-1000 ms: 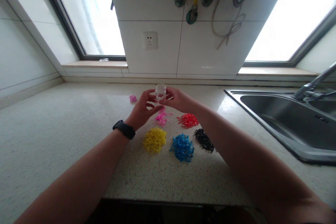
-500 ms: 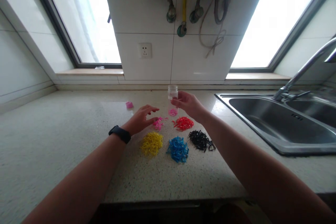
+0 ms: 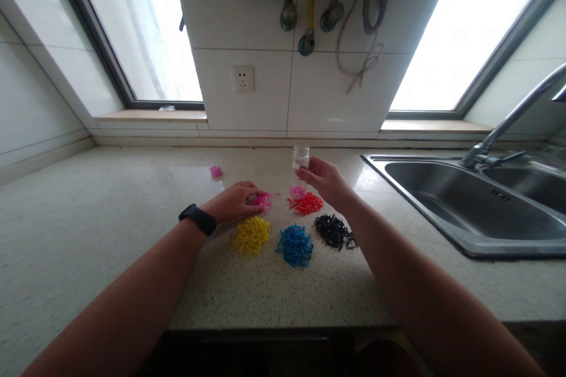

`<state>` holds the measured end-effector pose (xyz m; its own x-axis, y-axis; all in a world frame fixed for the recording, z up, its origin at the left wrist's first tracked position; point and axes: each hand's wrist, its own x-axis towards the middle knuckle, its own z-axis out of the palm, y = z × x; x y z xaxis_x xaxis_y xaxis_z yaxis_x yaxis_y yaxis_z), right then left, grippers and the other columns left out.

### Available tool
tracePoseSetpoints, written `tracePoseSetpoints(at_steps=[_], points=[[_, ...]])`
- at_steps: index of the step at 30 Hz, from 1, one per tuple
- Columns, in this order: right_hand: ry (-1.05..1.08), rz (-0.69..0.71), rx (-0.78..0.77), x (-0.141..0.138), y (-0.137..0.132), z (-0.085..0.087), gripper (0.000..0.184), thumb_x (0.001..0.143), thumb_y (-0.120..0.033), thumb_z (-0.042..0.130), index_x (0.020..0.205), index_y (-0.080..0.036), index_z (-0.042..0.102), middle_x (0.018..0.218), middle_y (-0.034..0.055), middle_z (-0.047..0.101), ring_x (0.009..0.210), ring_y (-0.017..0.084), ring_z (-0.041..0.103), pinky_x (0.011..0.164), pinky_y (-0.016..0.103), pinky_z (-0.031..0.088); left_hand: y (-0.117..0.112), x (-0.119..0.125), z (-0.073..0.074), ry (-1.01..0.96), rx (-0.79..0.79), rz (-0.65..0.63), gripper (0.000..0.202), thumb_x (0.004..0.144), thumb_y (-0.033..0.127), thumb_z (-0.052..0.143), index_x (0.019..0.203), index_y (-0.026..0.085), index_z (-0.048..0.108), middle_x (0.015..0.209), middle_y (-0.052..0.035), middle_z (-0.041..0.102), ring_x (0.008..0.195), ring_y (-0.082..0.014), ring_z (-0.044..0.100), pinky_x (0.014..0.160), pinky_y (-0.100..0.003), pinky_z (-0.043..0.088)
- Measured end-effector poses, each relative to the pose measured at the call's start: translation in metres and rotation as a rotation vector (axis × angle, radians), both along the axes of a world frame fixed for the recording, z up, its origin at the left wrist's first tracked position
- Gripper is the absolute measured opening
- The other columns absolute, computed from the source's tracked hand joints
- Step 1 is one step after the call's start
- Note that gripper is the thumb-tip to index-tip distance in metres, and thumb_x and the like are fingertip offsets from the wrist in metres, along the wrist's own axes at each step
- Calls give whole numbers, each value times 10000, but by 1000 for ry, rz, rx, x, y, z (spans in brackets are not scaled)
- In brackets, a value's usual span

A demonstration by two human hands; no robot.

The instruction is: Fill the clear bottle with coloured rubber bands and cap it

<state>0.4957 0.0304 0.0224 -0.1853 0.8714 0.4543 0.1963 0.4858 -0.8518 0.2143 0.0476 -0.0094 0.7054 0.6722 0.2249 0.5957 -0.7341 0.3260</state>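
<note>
My right hand (image 3: 326, 179) grips a clear plastic jar (image 3: 301, 159) upright, its mouth uncovered and a few pink rubber bands at the bottom. Thumb and fingers of my left hand (image 3: 239, 199) close around the left side of a small pile of pink rubber bands (image 3: 266, 201) on the counter; the fingertips are partly hidden. Just below the jar lies a pile of red rubber bands (image 3: 308, 204). Nearer to me are piles of yellow rubber bands (image 3: 252, 235), blue rubber bands (image 3: 295, 245) and black rubber bands (image 3: 333, 231).
A pink lid (image 3: 216, 171) rests on the speckled counter (image 3: 132, 218) behind my left hand. To the right is a steel sink (image 3: 442, 200) with a faucet (image 3: 495, 135). The tiled wall with a socket (image 3: 243, 79) and hoses stands behind.
My left hand has closed its fingers onto the pink rubber bands. My right hand and the jar have shifted slightly right, now over the edge of the red pile.
</note>
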Motion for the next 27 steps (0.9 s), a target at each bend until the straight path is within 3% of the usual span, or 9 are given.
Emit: tracePoseSetpoints(at_steps=[11, 27], points=[[-118, -30, -2, -8, -9, 4, 392, 782, -500, 716, 973, -162, 660, 879, 56, 659, 698, 130, 545, 636, 287, 435, -2, 6, -1, -53, 6, 85, 297, 899, 421, 616, 1012, 182, 753, 912, -72, 667, 816, -180, 596, 759, -292, 443], [-184, -68, 66, -16, -9, -3, 366, 788, -477, 719, 983, -176, 646, 907, 50, 679, 705, 127, 560, 650, 277, 443, 13, 3, -12, -222, 67, 212, 280, 940, 383, 572, 932, 143, 716, 882, -82, 664, 794, -184, 592, 742, -313, 454]])
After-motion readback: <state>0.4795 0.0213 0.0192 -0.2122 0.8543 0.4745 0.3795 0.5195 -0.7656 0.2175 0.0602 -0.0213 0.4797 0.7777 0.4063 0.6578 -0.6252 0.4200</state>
